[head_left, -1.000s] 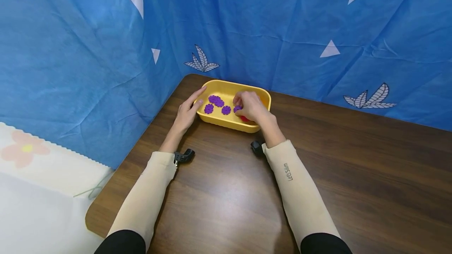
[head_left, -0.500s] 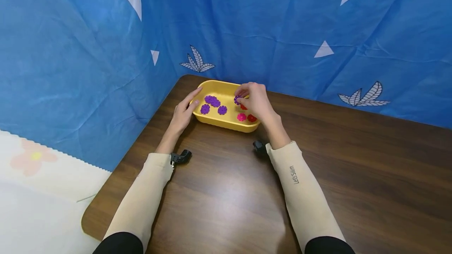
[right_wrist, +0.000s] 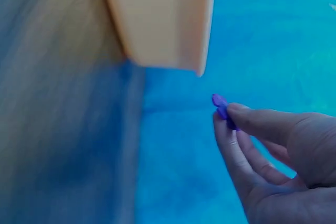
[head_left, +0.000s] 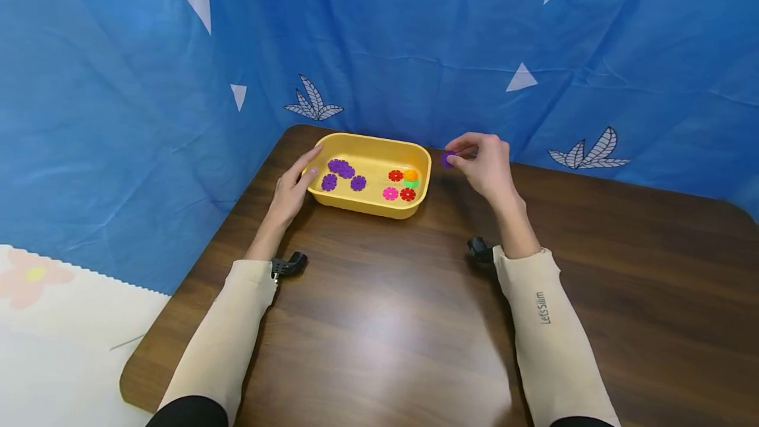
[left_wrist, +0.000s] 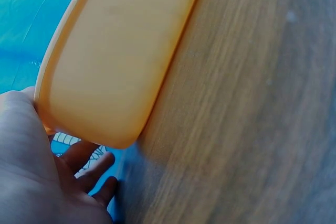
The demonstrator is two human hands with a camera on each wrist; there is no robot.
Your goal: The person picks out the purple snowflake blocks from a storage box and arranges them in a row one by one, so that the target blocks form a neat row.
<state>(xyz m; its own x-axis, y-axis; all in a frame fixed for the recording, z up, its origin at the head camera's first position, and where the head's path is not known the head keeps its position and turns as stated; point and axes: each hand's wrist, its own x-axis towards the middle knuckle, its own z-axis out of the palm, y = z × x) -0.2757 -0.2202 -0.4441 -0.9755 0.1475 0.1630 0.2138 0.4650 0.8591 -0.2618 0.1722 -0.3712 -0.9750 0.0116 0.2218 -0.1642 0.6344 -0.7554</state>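
A: Head view: the bare left hand point(head_left: 290, 191) grips the nine o'clock end of the yellow, rounded-rectangle, plastic-looking tub point(head_left: 358, 206), presumably steadying it. The bare right hand point(head_left: 491, 165) is just past three o'clock, pinching a purple, plastic-looking disc point(head_left: 447, 159). Inside, purple notched discs point(head_left: 346, 171) sit toward nine, red, pink, orange and green notched discs point(head_left: 407, 194) toward three.

B: Left wrist?

A: Lower fingers apart, loose outside the wall; thumb side probably does the holding.

B: Right wrist?

A: Thumb and fingertip clamped on that disc, edge-on, likely because it's thin.
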